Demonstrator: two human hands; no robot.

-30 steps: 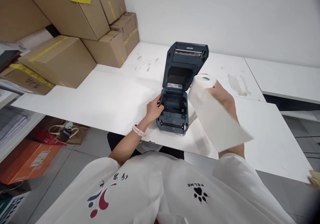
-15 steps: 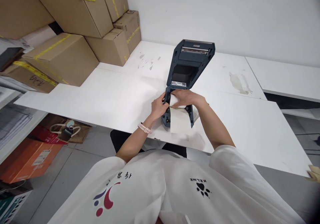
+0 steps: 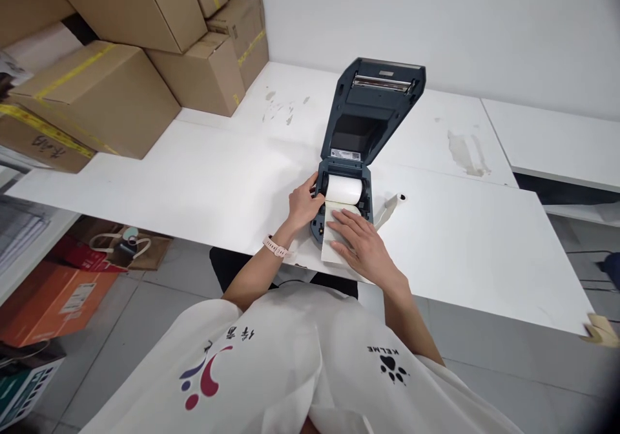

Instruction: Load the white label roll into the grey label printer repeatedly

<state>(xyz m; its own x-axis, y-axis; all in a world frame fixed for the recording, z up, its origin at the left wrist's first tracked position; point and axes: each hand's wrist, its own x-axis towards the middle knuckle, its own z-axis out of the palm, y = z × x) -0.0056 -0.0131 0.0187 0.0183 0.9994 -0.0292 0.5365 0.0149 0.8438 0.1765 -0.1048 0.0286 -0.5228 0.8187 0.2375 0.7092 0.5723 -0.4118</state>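
A dark blue-grey label printer (image 3: 334,169) stands on the table with its lid (image 3: 375,108) tilted up and back. Inside lies a white paper roll (image 3: 343,190), its loose end (image 3: 333,253) drawn forward over the printer's front. My left hand (image 3: 304,203) grips the printer's left side, thumb over the rim and fingers along the outside. Flat on the paper's loose end rests my right hand (image 3: 361,243), fingers stretched out and slightly apart. Just right of the printer is a thin white roll (image 3: 398,200) with a dark hollow end and a strip trailing from it.
Cardboard boxes (image 3: 104,98) are stacked on the left of the white table (image 3: 232,182). A white wall (image 3: 411,14) rises behind. Below left, an orange box (image 3: 58,298) and a bag stand by the shelving. Tape wraps the table's right corner (image 3: 600,329).
My right hand has moved off the paper roll, toward me, onto the paper's loose end. The roll and the thin roll at the right now show clearly. My left hand stays at the printer's side.
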